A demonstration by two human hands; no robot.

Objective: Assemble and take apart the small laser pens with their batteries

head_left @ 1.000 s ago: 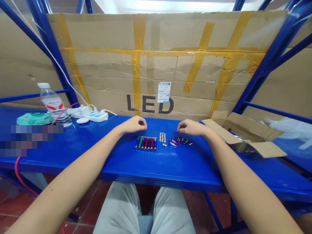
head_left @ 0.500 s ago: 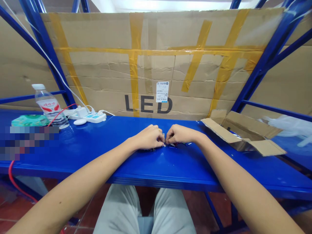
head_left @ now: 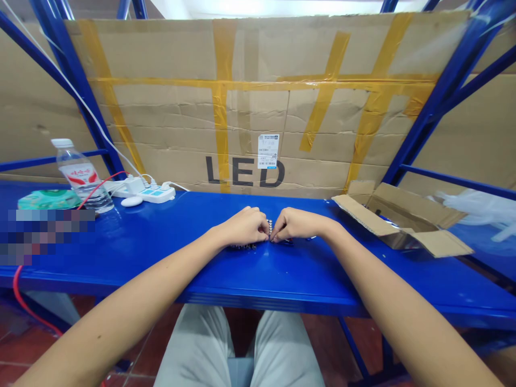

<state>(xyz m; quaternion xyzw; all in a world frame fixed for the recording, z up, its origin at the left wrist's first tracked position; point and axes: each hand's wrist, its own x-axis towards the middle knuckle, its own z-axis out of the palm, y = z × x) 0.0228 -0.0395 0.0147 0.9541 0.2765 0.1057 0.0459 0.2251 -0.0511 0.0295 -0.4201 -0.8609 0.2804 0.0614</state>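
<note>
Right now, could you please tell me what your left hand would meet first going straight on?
The left hand would probably meet the small silver discs first, just before the right hand.

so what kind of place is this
Probably a small workshop or assembly bench: a blue steel shelving rack, a taped brown cardboard sheet printed LED behind it, and an open cardboard box.

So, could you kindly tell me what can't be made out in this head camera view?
Small coloured tubes: mostly covered by the left hand; count unclear.
Silver pieces: between the hands, too small to tell apart.
Coloured clips: mostly covered by the right hand.
Blurred patch, left of the table: pixelated, nothing readable.
Cardboard box: its flaps hide the inside.
</note>
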